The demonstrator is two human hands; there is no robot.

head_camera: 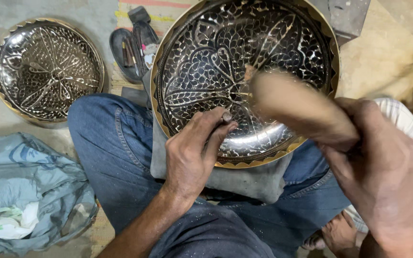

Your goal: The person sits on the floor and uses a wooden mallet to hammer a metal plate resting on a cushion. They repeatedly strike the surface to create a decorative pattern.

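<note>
The large engraved metal plate [244, 67] leans tilted on a grey pad [244, 179] across the person's jeans-clad lap. The left hand [194, 155] rests on the plate's lower rim, wrist bent, fingers curled shut around a small punch [226, 116] whose tip meets the plate near its centre. The right hand [383, 177], raised right of the plate, is clenched around a motion-blurred wooden mallet [297, 107] angled over the plate's middle; a second engraved plate [48, 69] lies well to the left.

Large plate [264, 33] black with silver leaf-and-scale engraving and brass-gold scalloped rim, second plate [48, 69] same black-silver pattern, jeans [115, 153] blue, pad [249, 179] grey, bag [25, 191] pale blue-grey, mallet [297, 107] tan wood
</note>
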